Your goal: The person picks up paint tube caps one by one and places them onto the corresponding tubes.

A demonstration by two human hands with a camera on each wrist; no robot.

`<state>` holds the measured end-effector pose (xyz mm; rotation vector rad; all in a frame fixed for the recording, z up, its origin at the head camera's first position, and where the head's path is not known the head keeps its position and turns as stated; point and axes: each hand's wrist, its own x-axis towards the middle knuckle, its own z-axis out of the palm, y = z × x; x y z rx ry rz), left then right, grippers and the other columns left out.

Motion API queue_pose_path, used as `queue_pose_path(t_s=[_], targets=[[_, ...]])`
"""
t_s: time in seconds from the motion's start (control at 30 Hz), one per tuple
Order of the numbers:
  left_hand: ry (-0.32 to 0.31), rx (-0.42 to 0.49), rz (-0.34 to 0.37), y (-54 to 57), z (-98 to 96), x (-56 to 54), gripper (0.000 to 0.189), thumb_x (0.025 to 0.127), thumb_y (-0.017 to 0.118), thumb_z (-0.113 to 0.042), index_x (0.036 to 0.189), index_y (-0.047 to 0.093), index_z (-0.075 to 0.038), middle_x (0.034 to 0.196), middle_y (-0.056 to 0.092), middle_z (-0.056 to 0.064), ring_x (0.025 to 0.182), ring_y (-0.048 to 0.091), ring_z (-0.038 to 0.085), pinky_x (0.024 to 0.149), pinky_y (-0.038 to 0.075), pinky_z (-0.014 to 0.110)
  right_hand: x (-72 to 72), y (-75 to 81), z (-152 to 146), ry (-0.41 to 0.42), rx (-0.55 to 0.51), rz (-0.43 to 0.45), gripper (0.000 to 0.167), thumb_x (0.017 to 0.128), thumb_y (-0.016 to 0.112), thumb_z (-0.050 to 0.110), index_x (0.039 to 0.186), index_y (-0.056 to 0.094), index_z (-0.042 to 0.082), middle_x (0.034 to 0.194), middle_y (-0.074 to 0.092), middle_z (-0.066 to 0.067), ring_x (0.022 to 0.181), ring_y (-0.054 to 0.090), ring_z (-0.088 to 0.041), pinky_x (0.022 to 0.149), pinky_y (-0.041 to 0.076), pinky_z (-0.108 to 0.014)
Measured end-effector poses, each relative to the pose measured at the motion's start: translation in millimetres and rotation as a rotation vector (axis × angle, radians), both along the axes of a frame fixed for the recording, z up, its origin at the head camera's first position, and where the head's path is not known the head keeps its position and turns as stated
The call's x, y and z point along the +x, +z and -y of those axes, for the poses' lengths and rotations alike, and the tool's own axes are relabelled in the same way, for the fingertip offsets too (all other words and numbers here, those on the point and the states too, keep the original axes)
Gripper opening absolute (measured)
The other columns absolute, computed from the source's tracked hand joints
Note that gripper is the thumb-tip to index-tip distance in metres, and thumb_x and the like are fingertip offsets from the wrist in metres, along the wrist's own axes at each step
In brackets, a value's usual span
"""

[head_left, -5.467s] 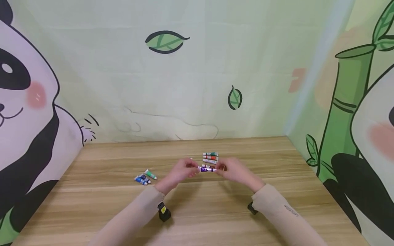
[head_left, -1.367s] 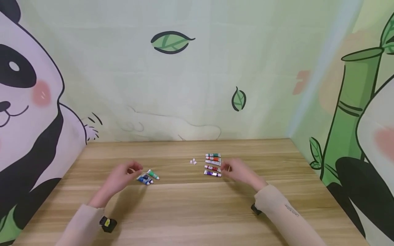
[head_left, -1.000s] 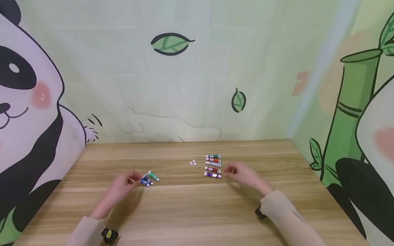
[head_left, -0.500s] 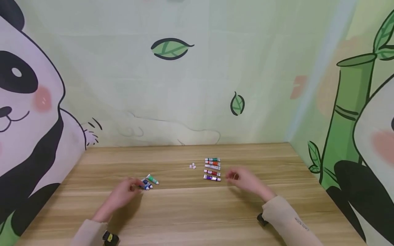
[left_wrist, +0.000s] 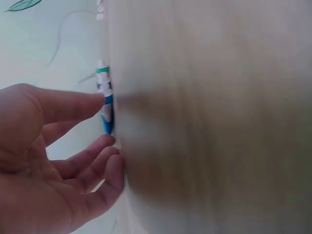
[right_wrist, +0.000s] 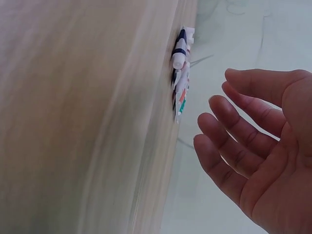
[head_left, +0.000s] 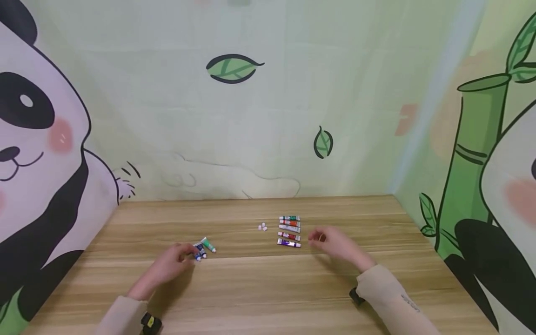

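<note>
My left hand (head_left: 169,264) is at a small cluster of paint tubes, its fingertips at the blue paint tube (head_left: 197,257). In the left wrist view a gap shows between thumb and fingers, with that blue tube (left_wrist: 107,114) across it; the contact is partly hidden. Beside it lie a dark blue tube (head_left: 202,251) and a green tube (head_left: 208,244). My right hand (head_left: 335,243) hovers with loosely curled fingers, holding nothing, right of a column of tubes. The purple tube (head_left: 289,243) is nearest it, then the red tube (head_left: 289,236).
Behind the red tube lie a silver-white tube (head_left: 290,229), an orange-red tube (head_left: 290,223) and a dark green tube (head_left: 289,217). Several small white caps (head_left: 262,227) sit left of the column. The wooden table (head_left: 259,293) meets a printed cloth wall (head_left: 251,125) behind.
The purple tube, earlier held between both hands, now lies in the right column. My left hand has moved to the left cluster, where the blue tubes have turned slightly. My right hand has drawn back rightward.
</note>
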<state>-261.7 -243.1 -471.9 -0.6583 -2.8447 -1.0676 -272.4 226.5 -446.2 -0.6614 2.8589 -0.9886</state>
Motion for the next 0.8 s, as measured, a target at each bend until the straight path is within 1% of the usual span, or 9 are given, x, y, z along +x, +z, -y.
queue_pose_path(t_s=[0.13, 0.23, 0.3, 0.43, 0.57, 0.67, 0.8], targets=[[-0.012, -0.011, 0.031, 0.9, 2.4, 0.1, 0.025, 0.086, 0.072, -0.003, 0.111, 0.070, 0.001, 0.100, 0.064, 0.013, 0.060, 0.042, 0.009, 0.056, 0.041, 0.026, -1.5, -0.1, 2, -0.001, -0.012, 0.006, 0.016, 0.098, 0.065, 0.014, 0.107, 0.069, 0.003, 0.090, 0.064, 0.003, 0.083, 0.059, -0.013, 0.075, 0.052, -0.032], [-0.024, -0.036, 0.021, 1.8, 2.5, -0.3, 0.027, 0.085, 0.073, -0.003, 0.111, 0.070, 0.000, 0.099, 0.063, 0.014, 0.059, 0.042, 0.009, 0.056, 0.041, 0.026, -1.7, -0.9, 3, 0.010, -0.012, -0.005, 0.015, 0.097, 0.066, 0.013, 0.106, 0.069, 0.002, 0.090, 0.064, 0.002, 0.082, 0.059, -0.013, 0.075, 0.052, -0.032], [-0.023, -0.052, 0.008, 2.4, 1.6, -0.4, 0.026, 0.084, 0.074, -0.003, 0.110, 0.070, -0.001, 0.101, 0.064, 0.015, 0.062, 0.043, 0.010, 0.058, 0.042, 0.027, -2.0, -1.9, 3, 0.015, -0.013, -0.009, 0.013, 0.097, 0.066, 0.013, 0.105, 0.069, 0.003, 0.089, 0.064, 0.003, 0.082, 0.059, -0.013, 0.074, 0.052, -0.032], [-0.008, -0.061, 0.006, 1.6, -2.4, 0.3, 0.025, 0.081, 0.075, 0.000, 0.105, 0.070, -0.003, 0.105, 0.063, 0.019, 0.069, 0.045, 0.014, 0.062, 0.043, 0.030, -2.2, -5.6, 5, 0.015, -0.012, -0.015, 0.012, 0.096, 0.067, 0.013, 0.104, 0.070, 0.004, 0.089, 0.065, 0.003, 0.081, 0.059, -0.012, 0.073, 0.052, -0.031], [0.017, -0.067, 0.016, -0.7, -5.2, -0.7, 0.025, 0.079, 0.075, 0.002, 0.103, 0.070, -0.003, 0.106, 0.059, 0.023, 0.068, 0.047, 0.016, 0.060, 0.043, 0.030, -3.8, -7.4, 8, 0.021, -0.008, -0.030, 0.013, 0.096, 0.067, 0.013, 0.104, 0.070, 0.004, 0.088, 0.065, 0.003, 0.080, 0.060, -0.013, 0.072, 0.052, -0.030], [0.034, -0.068, 0.020, -1.6, -5.6, -2.4, 0.026, 0.079, 0.075, 0.003, 0.104, 0.070, -0.003, 0.103, 0.058, 0.022, 0.068, 0.047, 0.016, 0.059, 0.042, 0.029, -7.1, -7.4, 12, 0.009, -0.001, -0.026, 0.013, 0.096, 0.067, 0.013, 0.104, 0.070, 0.005, 0.088, 0.065, 0.003, 0.079, 0.059, -0.012, 0.070, 0.052, -0.030], [0.043, -0.057, 0.016, -1.5, -5.1, -4.5, 0.027, 0.079, 0.074, 0.004, 0.104, 0.069, -0.003, 0.100, 0.056, 0.019, 0.072, 0.048, 0.018, 0.062, 0.042, 0.032, -13.2, -5.6, 18, -0.014, 0.002, -0.017, 0.008, 0.096, 0.068, 0.014, 0.101, 0.070, 0.008, 0.087, 0.064, 0.003, 0.076, 0.058, -0.012, 0.065, 0.051, -0.030]])
